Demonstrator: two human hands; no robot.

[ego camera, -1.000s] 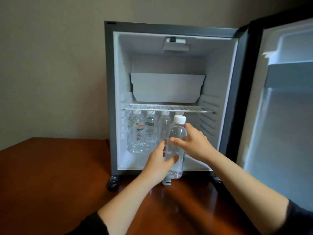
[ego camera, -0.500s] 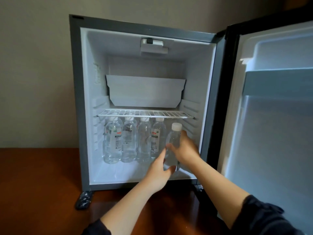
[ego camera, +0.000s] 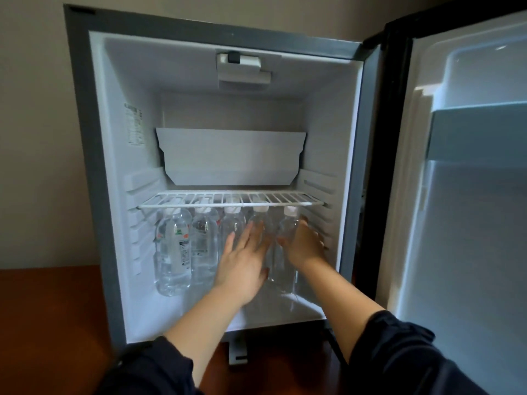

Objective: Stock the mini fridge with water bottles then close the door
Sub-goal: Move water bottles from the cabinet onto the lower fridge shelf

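Note:
The mini fridge (ego camera: 85, 166) stands open, its door (ego camera: 470, 223) swung out to the right. Several clear water bottles (ego camera: 172, 252) with white caps stand in a row on the fridge floor, under the wire shelf (ego camera: 228, 205). My right hand (ego camera: 305, 248) grips the rightmost bottle (ego camera: 285, 277) around its middle, thumb on the left and fingers on the right; the bottle stands upright on the floor near the right wall. My left hand (ego camera: 245, 260) is flat with fingers spread, touching the bottles just left of it. Both hands hide parts of the middle bottles.
A white cooling plate (ego camera: 231, 158) hangs at the back above the shelf. The fridge sits on a dark wooden table (ego camera: 42, 323) against a beige wall. The upper compartment holds nothing. The door's inner side has a shelf rail (ego camera: 479, 132).
The bottle went from the fridge front deeper inside to the right end of the row. My left hand let go of its base and opened flat. The camera moved closer.

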